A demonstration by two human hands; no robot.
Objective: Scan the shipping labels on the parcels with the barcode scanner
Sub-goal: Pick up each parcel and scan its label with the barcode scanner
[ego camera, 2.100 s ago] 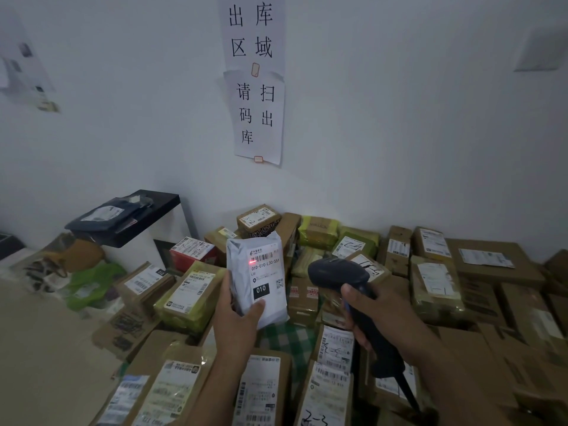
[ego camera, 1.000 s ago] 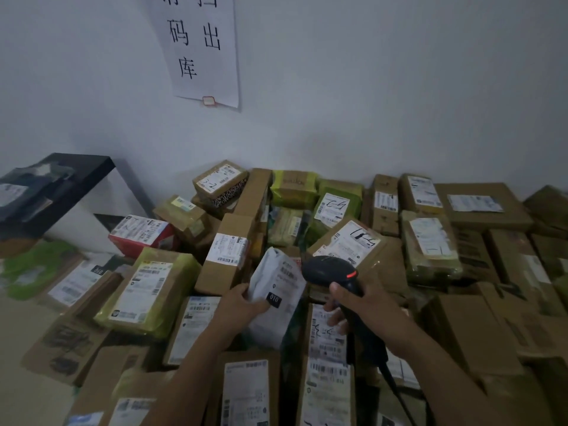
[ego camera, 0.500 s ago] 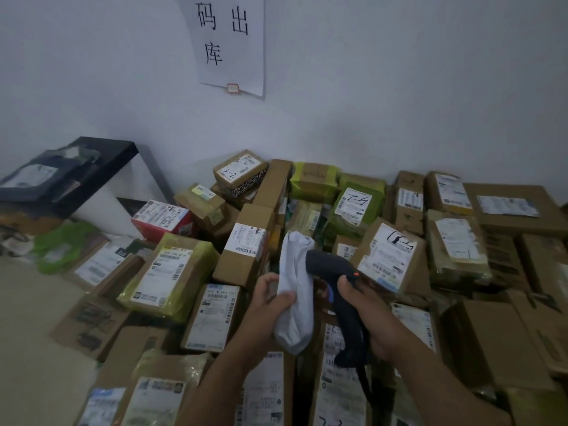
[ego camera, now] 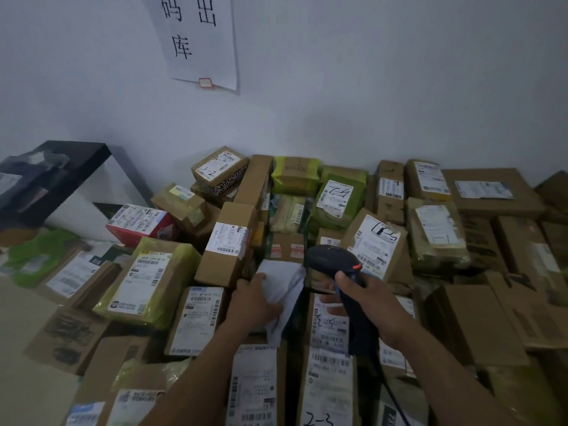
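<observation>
One white soft parcel [ego camera: 284, 279] low among piled boxes [ego camera: 479, 318], left hand [ego camera: 255, 302] grip pinching its edge; scanner [ego camera: 330, 261] just beside it, right hand [ego camera: 372, 305] grip wrapped round the handle; paper notice [ego camera: 199, 41] on wall above

Dim, flat, bluish light leaves the pale painted wall [ego camera: 384, 87] grey. A soft shadow falls right of the black shelf [ego camera: 78, 155] at left of frame. Wide-angle bending curves the edges; brown cardboard parcels [ego camera: 66, 336] in the lower corners look smeared.
</observation>
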